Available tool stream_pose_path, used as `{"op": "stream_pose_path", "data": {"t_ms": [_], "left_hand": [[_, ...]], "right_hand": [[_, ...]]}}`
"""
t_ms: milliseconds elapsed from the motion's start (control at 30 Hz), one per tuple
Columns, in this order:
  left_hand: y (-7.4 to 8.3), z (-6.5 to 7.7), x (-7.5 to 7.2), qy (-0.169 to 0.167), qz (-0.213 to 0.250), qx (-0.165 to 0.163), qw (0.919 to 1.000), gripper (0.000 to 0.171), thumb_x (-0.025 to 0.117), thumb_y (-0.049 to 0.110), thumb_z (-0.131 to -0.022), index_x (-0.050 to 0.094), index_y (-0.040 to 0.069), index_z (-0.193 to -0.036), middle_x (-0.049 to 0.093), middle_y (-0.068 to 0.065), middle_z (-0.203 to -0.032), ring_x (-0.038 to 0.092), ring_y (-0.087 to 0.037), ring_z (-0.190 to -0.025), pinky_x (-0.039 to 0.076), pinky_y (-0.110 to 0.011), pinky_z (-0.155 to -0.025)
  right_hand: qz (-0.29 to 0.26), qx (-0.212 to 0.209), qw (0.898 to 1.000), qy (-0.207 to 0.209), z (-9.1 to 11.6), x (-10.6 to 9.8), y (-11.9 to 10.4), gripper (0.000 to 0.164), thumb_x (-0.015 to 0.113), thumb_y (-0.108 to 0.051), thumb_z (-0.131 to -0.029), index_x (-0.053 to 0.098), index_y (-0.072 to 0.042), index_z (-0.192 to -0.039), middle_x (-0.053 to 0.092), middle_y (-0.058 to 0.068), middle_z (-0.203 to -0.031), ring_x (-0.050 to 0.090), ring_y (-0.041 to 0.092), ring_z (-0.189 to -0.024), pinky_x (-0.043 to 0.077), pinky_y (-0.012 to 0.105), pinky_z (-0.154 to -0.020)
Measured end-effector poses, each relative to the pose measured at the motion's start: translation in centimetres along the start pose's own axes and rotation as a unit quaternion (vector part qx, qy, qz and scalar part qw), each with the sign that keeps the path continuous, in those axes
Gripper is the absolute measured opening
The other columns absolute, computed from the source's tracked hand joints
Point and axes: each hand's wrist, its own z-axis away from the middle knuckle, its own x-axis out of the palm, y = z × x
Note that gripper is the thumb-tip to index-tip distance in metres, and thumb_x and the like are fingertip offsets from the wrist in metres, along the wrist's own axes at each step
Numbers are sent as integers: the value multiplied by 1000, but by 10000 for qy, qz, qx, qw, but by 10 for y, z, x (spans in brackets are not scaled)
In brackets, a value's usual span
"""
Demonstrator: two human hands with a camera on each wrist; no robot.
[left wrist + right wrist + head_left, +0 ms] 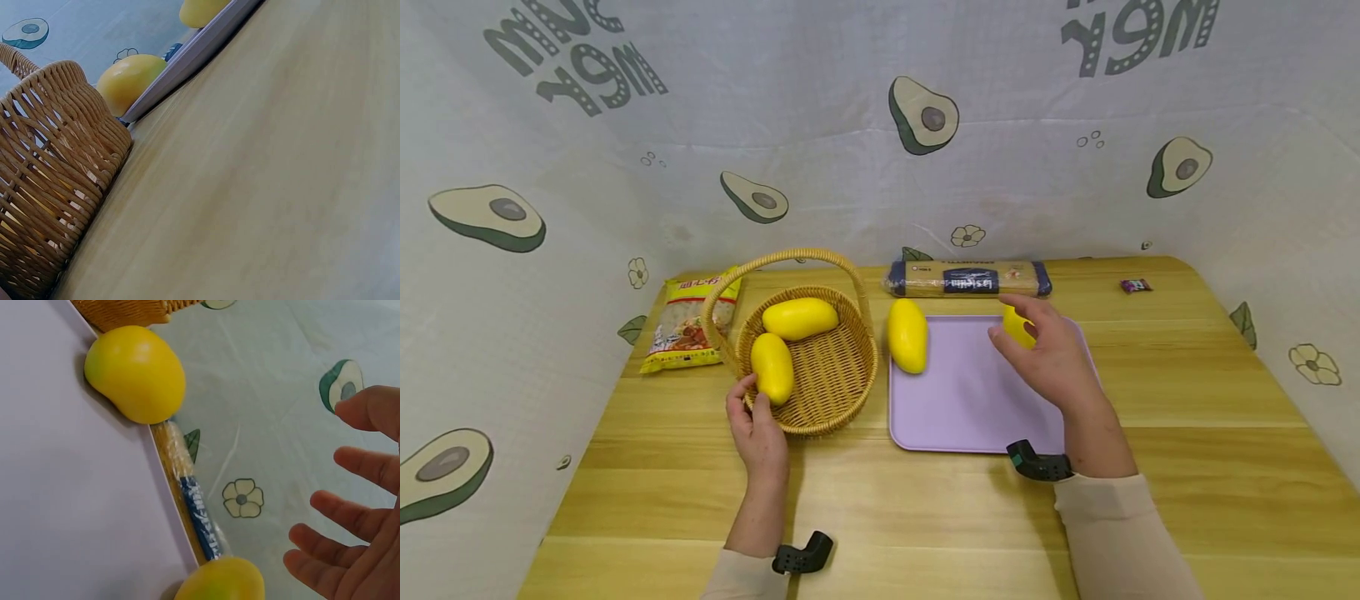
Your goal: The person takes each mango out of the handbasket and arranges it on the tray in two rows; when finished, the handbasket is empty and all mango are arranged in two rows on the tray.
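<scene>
"What surrounds the basket [835, 367]?"
"Tray [977, 400] at three o'clock, spaghetti [970, 279] at two, bag [683, 323] just past nine."
"And mangoes [801, 318]?"
"Two inside, nine and twelve; two on the tray, ten and one."

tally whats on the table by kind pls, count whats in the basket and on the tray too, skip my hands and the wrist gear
yellow mangoes: 4
wicker basket: 1
purple tray: 1
spaghetti pack: 1
yellow food bag: 1
small wrapped sweet: 1
total: 9
</scene>
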Motion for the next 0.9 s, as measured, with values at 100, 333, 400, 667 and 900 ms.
{"op": "stream_pose_path", "data": {"t_ms": [100,333,400,667,900], "left_hand": [[-1,0,-1,-9,-1,-32,10000,28,40,9,-104,50,10,-130,34,-6,-160,22,-20,-154,22,-45,-122],[-1,2,-2,-3,25,-5,10000,28,39,9,-104,50,11,-130,33,-7,-160,21,-21,-155,21,-46,-123],[-1,1,-1,0,11,26,10000,28,40,9,-104,50,10,-130,34,-7,-159,21,-20,-155,21,-46,-123],[-2,0,0,-1,78,82,9999,28,40,8,-104,51,10,-129,35,-8,-158,20,-20,-155,20,-45,-124],[0,-1,0,3,35,107,9999,28,40,8,-104,51,9,-129,35,-9,-158,19,-21,-155,18,-46,-125]], "right_hand": [[-32,-98,9997,-220,2,4,-4,56,66,-27,-99,49,-13,-150,41,18,-157,39,43,-143,34,60,-116],[-167,-527,9942,-918,8,16,-18,57,69,-22,-98,48,-13,-149,46,14,-153,42,41,-142,35,58,-117],[-163,-706,9906,-1158,10,20,-23,57,70,-22,-97,49,-12,-149,47,15,-151,44,42,-140,36,59,-116],[-70,-1405,9636,-2273,27,40,-46,56,73,-28,-95,54,-15,-145,55,13,-145,56,38,-129,46,56,-107],[-553,-2131,9309,-2914,38,79,-70,54,71,-26,-95,55,-12,-145,58,5,-145,56,28,-130,49,48,-107]]}}
